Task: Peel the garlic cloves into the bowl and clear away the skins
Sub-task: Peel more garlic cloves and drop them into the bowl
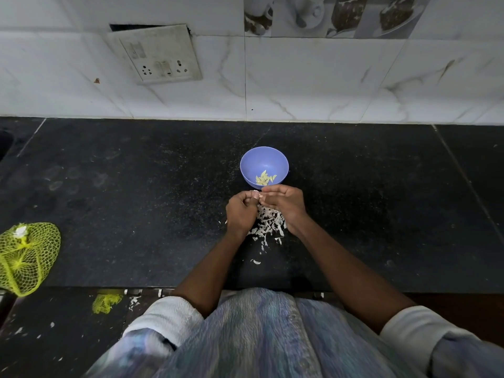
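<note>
A blue bowl [264, 162] stands on the black counter with several peeled garlic cloves [265, 179] lying in it. Just in front of the bowl my left hand [241, 211] and my right hand [285, 204] meet, fingers curled. Between their fingertips they pinch a small garlic clove [255, 192], mostly hidden. A pile of white garlic skins [268, 225] lies on the counter under and between my wrists, and a few loose skins [255, 261] sit nearer to me.
A yellow-green net bag [26, 256] with something white inside lies at the counter's left front edge. A scrap of the same netting [106, 302] and skin bits lie on the floor below. The tiled wall with a socket plate [158, 54] stands behind the counter.
</note>
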